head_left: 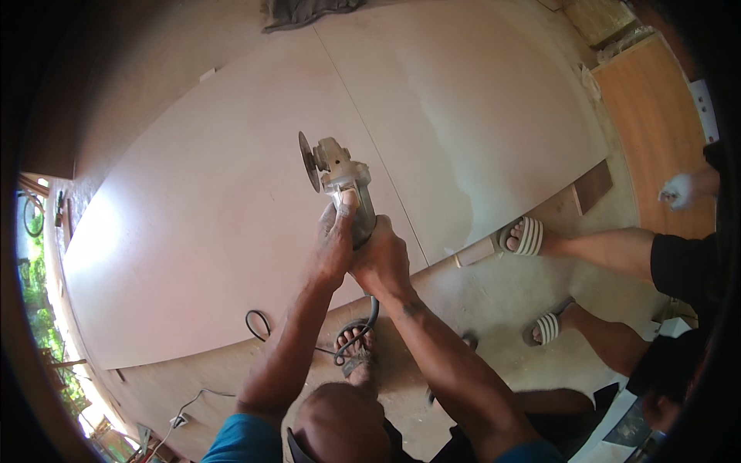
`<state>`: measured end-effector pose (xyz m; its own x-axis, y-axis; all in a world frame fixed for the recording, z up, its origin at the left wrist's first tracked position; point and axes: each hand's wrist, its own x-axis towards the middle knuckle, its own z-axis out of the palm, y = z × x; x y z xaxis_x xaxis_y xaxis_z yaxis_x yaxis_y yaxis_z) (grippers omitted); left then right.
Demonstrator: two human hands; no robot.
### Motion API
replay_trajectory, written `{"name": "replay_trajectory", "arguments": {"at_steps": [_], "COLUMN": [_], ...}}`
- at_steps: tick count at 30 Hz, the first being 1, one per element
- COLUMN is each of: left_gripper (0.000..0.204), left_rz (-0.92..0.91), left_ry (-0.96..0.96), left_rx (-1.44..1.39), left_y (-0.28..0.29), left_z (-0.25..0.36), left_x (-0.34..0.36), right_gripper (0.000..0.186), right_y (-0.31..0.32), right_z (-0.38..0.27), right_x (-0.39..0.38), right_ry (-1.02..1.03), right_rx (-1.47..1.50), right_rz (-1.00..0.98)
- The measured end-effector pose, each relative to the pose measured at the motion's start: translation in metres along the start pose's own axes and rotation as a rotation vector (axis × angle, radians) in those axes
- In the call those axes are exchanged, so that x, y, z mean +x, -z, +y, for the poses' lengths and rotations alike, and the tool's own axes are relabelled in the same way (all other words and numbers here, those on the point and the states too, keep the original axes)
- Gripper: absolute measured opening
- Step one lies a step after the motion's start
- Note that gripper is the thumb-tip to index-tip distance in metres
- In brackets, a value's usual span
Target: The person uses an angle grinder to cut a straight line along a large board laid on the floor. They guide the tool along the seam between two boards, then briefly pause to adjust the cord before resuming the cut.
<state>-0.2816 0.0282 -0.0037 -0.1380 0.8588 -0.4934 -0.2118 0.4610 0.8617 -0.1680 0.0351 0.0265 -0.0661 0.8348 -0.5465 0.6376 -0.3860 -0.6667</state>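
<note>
Both of my hands are around the body of an angle grinder point(359, 212), held over a large pale panel point(231, 208). My left hand point(333, 245) grips its left side, with the thumb lying along the top of the casing. From the right, my right hand point(384, 258) wraps the rear of the body, fingers closed. The grinder's thin disc point(309, 162) stands on edge at the left of its head, apart from my fingers. A black cord point(373, 312) drops from the tool's rear and loops near my sandalled foot point(356, 343). Whether the disc spins cannot be told.
A thin dark line point(363, 123) crosses the panel. At the right, another person's sandalled feet point(529, 237) stand close to the panel's edge, and their hand point(679, 191) is near a brown board point(656, 123). Dark cloth point(305, 11) lies at the far edge.
</note>
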Motion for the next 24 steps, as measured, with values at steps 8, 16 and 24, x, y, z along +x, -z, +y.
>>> {"name": "replay_trajectory", "arguments": {"at_steps": [8,16,24], "left_gripper": [0.085,0.091,0.095], "left_rz": [0.071,0.365,0.439], "left_ry": [0.086,0.055,0.182], "left_rx": [0.057,0.142,0.119], "left_y": [0.018,-0.007,-0.052], "left_z": [0.022,0.017,-0.019], "left_x": [0.069,0.039,0.042], "right_gripper": [0.052,0.042,0.045], "right_y": [-0.010,0.023,0.044], "right_z": [-0.026,-0.019,0.025], "right_x": [0.053,0.036,0.042], "right_ry": [0.092,0.151,0.148], "right_rx": [0.111,-0.013,-0.077], "right_rz": [-0.018,-0.149,-0.160]}}
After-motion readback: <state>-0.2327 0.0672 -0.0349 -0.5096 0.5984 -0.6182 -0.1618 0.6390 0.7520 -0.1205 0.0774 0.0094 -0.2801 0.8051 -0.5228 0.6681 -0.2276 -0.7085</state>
